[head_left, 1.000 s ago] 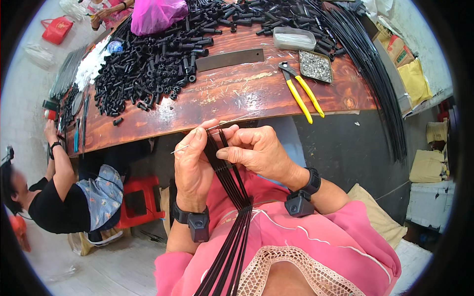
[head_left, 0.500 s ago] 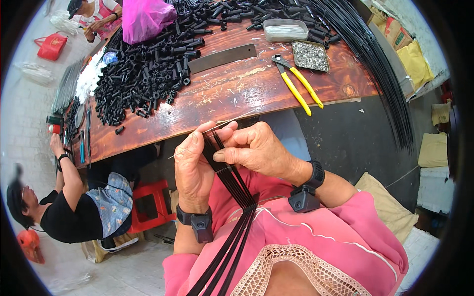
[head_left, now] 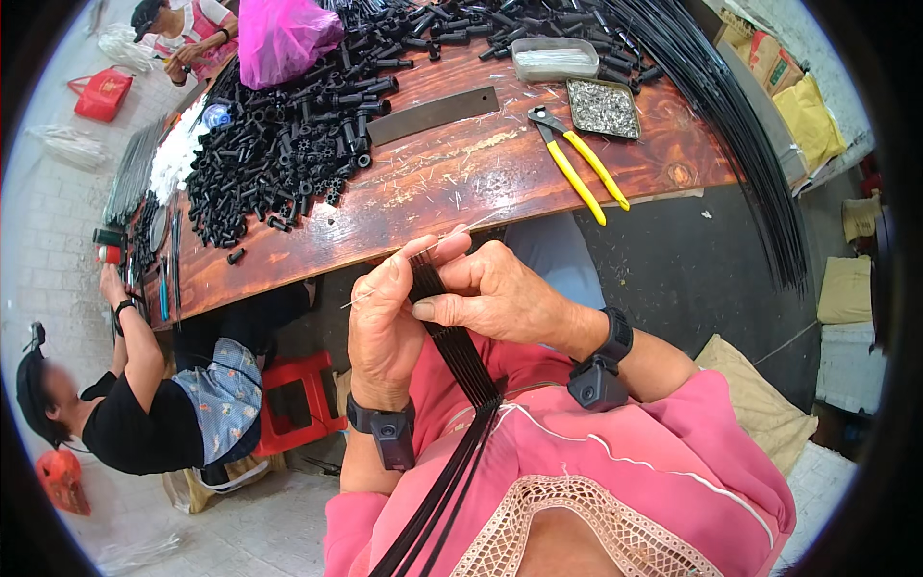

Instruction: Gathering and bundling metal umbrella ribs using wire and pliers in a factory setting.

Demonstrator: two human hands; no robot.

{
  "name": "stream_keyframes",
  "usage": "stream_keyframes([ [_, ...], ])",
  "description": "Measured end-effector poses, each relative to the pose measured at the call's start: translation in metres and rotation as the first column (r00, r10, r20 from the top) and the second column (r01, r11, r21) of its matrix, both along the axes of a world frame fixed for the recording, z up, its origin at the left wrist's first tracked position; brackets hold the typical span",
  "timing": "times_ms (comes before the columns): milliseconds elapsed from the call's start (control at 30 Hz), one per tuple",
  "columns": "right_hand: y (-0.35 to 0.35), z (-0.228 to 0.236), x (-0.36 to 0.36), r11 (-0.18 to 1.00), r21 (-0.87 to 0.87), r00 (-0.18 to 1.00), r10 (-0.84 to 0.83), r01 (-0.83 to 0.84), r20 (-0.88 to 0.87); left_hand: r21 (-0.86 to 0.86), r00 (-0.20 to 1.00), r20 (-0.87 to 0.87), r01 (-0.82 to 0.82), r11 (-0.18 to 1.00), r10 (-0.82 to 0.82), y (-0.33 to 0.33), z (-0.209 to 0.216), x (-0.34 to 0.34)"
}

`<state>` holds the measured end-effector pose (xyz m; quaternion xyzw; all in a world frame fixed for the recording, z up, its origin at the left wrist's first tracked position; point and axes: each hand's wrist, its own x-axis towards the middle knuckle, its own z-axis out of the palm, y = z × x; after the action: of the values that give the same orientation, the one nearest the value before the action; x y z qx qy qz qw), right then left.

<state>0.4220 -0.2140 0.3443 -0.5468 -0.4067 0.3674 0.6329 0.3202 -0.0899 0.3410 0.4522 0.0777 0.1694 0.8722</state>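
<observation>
A flat row of thin black rods (head_left: 463,363) runs from my chest up between my hands, bending at my lap. My left hand (head_left: 383,332) is closed around the rods' upper ends. A thin pale wire (head_left: 478,221) crosses at the rod tips, and a short length of it sticks out left of my left thumb. My right hand (head_left: 505,293) is closed on the rods from the right, its thumb laid over them just below the tips. The fingers behind the rods are partly hidden.
On the wooden table (head_left: 423,192) lie yellow-handled cutting pliers (head_left: 577,168), a metal bar (head_left: 433,115), a tin of small metal bits (head_left: 604,108), a clear tub (head_left: 555,60) and heaped black plastic parts (head_left: 279,144). A co-worker (head_left: 144,394) sits at left by a red stool (head_left: 298,404).
The rods, parted by a gap at the top before, now lie side by side in one flat row. My right thumb still presses on them; both hands have barely shifted.
</observation>
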Motion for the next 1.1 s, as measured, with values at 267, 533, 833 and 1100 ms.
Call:
stream_keyframes([
  [267,0.011,-0.016,-0.005,0.984,0.179,0.999,0.001,0.006,-0.038,0.052,0.998,-0.059,0.004,0.999,-0.001,-0.002,0.006,0.001],
  [533,0.005,-0.011,-0.002,0.993,-0.101,0.992,0.048,-0.06,-0.115,-0.046,1.0,-0.005,-0.026,0.999,0.026,-0.01,0.007,0.0],
  [833,0.001,-0.004,0.0,0.987,-0.134,0.989,0.067,-0.084,-0.129,0.079,0.992,-0.123,0.04,0.996,-0.03,-0.006,0.006,-0.003],
  [1100,-0.039,0.028,0.059,0.97,-0.232,0.985,-0.1,0.066,-0.14,0.112,0.988,-0.151,-0.01,0.994,0.027,-0.001,0.005,-0.007],
])
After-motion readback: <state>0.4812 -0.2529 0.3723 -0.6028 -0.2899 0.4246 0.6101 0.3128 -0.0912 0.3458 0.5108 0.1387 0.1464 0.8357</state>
